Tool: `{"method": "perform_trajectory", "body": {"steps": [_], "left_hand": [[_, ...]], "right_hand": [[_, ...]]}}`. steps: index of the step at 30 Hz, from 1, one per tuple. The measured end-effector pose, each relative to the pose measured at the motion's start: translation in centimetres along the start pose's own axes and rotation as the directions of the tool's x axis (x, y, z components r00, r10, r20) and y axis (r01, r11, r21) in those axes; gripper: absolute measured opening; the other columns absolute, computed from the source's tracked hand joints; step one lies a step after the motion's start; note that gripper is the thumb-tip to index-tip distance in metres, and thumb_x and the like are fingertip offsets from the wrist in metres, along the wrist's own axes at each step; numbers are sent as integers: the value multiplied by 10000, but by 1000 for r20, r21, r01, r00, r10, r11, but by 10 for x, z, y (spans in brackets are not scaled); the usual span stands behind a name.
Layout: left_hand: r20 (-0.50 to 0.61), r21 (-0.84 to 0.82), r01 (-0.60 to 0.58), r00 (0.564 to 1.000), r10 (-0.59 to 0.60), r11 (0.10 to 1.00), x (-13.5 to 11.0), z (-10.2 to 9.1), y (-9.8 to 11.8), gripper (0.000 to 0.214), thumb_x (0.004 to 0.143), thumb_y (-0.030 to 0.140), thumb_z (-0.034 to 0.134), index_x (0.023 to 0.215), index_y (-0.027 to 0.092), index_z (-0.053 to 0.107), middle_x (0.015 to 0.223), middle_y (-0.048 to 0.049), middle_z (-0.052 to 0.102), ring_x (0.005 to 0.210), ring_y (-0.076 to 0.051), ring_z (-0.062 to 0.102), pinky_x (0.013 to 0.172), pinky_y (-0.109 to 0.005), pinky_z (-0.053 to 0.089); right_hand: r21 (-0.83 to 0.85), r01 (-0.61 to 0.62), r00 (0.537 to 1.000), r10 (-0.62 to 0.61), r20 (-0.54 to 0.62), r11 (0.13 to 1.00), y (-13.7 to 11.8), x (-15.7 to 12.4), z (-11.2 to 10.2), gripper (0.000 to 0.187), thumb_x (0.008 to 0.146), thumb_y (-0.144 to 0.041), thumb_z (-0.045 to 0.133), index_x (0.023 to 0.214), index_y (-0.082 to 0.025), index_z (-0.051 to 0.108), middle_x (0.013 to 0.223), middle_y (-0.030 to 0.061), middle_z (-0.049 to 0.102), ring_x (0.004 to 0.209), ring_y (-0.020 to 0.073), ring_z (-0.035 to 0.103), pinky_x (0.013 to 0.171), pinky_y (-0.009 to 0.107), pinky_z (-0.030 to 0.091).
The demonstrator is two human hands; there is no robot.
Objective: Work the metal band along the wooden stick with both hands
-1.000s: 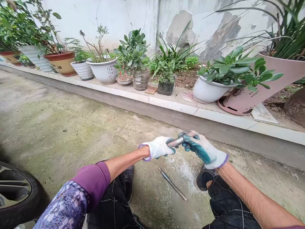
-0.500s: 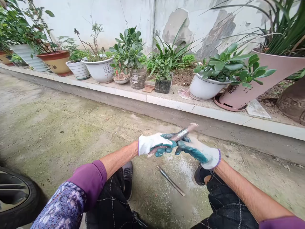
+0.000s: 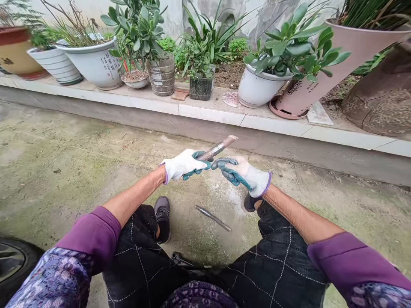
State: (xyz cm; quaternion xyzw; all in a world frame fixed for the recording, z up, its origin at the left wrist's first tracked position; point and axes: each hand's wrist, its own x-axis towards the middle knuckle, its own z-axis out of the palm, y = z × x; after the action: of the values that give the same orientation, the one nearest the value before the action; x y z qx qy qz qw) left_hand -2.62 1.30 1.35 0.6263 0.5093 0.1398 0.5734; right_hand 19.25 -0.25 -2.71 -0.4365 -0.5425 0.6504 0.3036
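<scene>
The white-and-green-gloved left hand (image 3: 186,164) grips a brown, silver-banded round rod (image 3: 218,148) low, presumably leaving its upper end reachable (the likewise gloved right hand (image 3: 241,172) curls loosely, apparently empty).

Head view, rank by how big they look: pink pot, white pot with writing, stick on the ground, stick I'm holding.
Pink pot
White pot with writing
Held stick and ground stick: unsure; the held one looks thicker, perhaps just nearer.

Stick (image 3: 214,150) lwr end hidden in L grip (image 3: 189,164); tyre (image 3: 32,255) cut off.
</scene>
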Motion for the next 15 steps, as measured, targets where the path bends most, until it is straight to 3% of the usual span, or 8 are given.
{"method": "perform_trajectory", "body": {"steps": [5, 10, 13, 15], "left_hand": [[10, -34, 29, 1000, -28, 999, -3, 2, 4, 261, 777, 417, 693, 806, 189, 570, 546, 68, 455, 349, -43, 342, 296, -183, 274], [74, -116, 49, 996, -41, 992, -7, 5, 7, 288, 801, 444, 677, 811, 185, 551, 516, 75, 406, 343, -38, 302, 309, -187, 254], [-10, 51, 17, 1000, -17, 999, 1, -1, 0, 283, 837, 455, 625, 849, 179, 565, 535, 63, 428, 363, -54, 338, 338, -197, 285], [-110, 332, 14, 994, 24, 943, 11, -8, -9, 289, 848, 453, 606, 915, 171, 595, 595, 29, 516, 418, -80, 431, 399, -210, 354]], "right_hand": [[63, 39, 997, -34, -69, 997, -8, -5, -4, 329, 749, -437, 686, 877, -135, 659, 471, -86, 377, 389, 60, 290, 350, 212, 205], [32, 44, 998, -43, -36, 999, -13, -11, -5, 340, 773, -450, 641, 907, -138, 655, 483, -85, 364, 403, 70, 289, 358, 216, 214], [-154, 8, 1000, -10, -13, 988, -10, -12, 3, 329, 796, -437, 597, 920, -144, 679, 510, -72, 374, 428, 73, 293, 378, 216, 224], [-307, 12, 1000, -8, 17, 951, -6, -11, 8, 309, 805, -401, 563, 920, -146, 694, 542, -54, 419, 452, 79, 322, 407, 220, 253]]}}
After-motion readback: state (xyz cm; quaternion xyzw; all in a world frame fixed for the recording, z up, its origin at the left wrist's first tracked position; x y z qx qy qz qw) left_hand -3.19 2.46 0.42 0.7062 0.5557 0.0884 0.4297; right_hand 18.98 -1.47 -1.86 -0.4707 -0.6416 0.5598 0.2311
